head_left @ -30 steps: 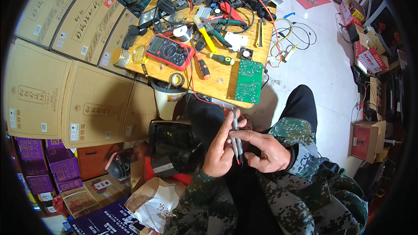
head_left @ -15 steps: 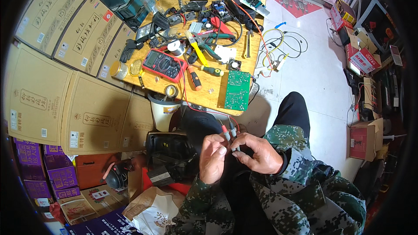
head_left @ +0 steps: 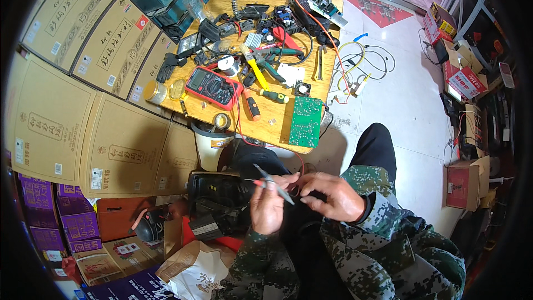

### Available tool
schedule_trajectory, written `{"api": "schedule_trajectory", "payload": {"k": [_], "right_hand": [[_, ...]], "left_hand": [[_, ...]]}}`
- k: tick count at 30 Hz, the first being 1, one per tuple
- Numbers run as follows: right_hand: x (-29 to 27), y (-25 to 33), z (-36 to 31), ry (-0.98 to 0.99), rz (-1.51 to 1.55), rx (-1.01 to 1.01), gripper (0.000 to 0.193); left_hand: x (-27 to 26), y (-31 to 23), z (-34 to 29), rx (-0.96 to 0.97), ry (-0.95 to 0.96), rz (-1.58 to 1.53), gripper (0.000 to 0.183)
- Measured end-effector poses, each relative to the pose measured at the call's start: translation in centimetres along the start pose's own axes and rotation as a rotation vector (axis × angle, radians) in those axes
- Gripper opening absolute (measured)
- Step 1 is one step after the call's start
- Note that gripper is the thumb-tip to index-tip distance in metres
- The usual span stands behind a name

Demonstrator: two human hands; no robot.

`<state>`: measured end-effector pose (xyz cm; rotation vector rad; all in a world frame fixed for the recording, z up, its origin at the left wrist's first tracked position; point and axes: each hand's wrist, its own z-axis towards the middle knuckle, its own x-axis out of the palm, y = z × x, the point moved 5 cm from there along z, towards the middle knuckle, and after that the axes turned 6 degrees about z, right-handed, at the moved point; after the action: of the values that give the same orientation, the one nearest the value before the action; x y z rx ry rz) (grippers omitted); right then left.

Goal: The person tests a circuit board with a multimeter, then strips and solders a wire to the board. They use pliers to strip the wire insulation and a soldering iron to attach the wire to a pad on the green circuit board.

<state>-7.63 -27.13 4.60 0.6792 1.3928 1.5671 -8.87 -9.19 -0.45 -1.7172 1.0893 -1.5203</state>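
Left hand grips grey probes in front of wooden counter. Right hand just beside, fingers curled; cannot tell if pinching red wire. Red meter, green board lie on counter.

table: wood, smooth, lightly glossy; at its near right corner, circuit board, smooth glossy face speckled with bright metal; toward its near left corner, multimeter, smooth moulded plastic. test probes, smooth grey plastic with metal-looking tips; sleeves, matt cloth. cartons, matt cardboard; bag, creased paper; floor, smooth glossy tile.
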Motion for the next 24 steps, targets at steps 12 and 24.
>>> {"api": "schedule_trajectory", "payload": {"k": [12,24], "right_hand": [[-8.5,-0.9,2.5,-0.388,-0.325,0.126,0.084],[-8.2,-2.8,3.8,-0.369,-0.319,0.161,0.095]], "left_hand": [[-9.7,-16.0,-0.3,0.542,-0.403,0.060,0.027],[-9.9,-31.6,-6.8,1.306,-0.756,0.298,0.033]]}}
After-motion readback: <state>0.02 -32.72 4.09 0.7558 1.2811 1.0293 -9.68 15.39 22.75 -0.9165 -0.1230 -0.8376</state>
